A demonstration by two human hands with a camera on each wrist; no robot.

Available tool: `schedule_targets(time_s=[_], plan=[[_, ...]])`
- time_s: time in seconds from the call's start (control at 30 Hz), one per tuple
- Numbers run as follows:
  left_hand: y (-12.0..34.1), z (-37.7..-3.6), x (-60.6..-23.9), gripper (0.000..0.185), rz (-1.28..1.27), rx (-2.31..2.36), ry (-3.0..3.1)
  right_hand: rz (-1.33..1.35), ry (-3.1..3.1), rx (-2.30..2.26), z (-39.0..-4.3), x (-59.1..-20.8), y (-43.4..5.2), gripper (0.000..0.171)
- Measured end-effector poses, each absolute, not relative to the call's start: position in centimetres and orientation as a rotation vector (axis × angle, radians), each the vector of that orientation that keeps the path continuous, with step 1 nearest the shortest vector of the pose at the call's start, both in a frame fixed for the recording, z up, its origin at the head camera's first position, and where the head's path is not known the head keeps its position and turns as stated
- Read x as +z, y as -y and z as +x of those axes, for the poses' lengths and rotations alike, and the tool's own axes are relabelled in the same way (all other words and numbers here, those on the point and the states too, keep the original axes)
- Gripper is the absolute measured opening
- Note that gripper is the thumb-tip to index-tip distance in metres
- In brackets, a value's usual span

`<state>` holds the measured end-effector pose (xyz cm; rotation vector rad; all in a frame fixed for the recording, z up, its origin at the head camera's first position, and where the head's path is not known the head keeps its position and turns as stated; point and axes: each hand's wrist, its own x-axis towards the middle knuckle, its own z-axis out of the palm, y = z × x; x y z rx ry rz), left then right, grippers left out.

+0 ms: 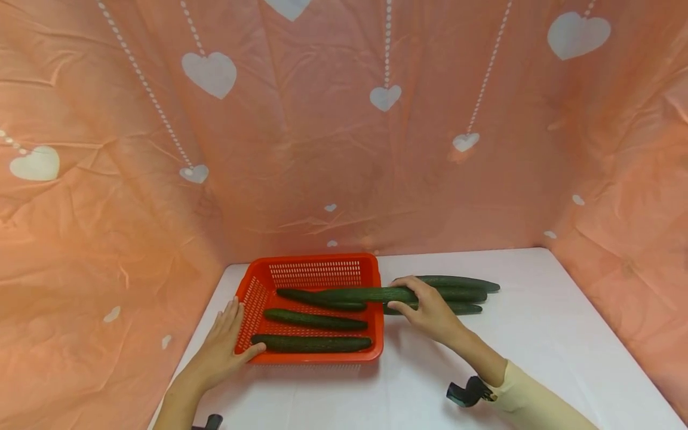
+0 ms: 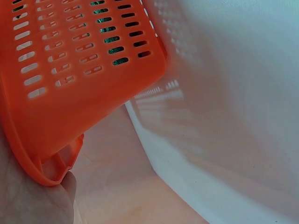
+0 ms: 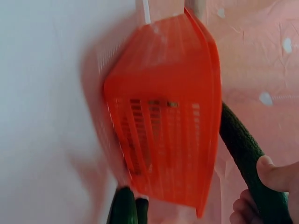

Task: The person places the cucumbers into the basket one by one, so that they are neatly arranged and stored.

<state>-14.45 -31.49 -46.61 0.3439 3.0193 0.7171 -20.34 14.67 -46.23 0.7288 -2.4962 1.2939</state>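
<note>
Orange basket (image 1: 317, 266) on the white table (image 1: 537, 334) holds three cucumbers (image 1: 314, 320) — a fourth cucumber (image 1: 365, 294), gripped by the right hand (image 1: 427, 307), hangs over its rim. Three more (image 1: 462, 292) lie beside it. Left hand (image 1: 223, 343) — fingers straight — rests on the basket's left wall.

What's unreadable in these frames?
- Left wrist view: left hand cut off by the frame edge; basket wall hides the cucumbers inside.
- Right wrist view: motion blur; held cucumber runs behind the basket, far end hidden.
- Head view: table cucumbers partly hidden behind right hand.
</note>
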Motion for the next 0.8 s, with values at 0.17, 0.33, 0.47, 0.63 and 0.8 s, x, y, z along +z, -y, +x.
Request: schedule_targets(time_s=[0.17, 0.33, 0.47, 0.63, 0.8], plan=[[31.5, -14.5, -46.5, 0.111, 0.355, 0.718, -3.024, 0.769, 2.538, 1.330, -20.3, -46.4, -12.7, 0.034], [31.6, -14.5, -46.6, 0.111, 0.357, 0.724, -3.021, 0.825, 2.547, 1.343, -20.3, -46.5, -10.7, 0.035], [31.6, -14.4, -46.7, 0.111, 0.363, 0.717, -3.030, 0.846, 2.552, 1.363, -20.3, -46.4, -9.4, 0.033], [31.6, -14.4, -46.8, 0.111, 0.377, 0.708, -3.036, 0.842, 2.576, 1.386, -20.3, -46.3, -8.1, 0.029], [31.5, -14.5, -46.9, 0.110, 0.386, 0.696, -3.050, 0.861, 2.598, 1.370, -20.4, -46.2, -6.8, 0.029]])
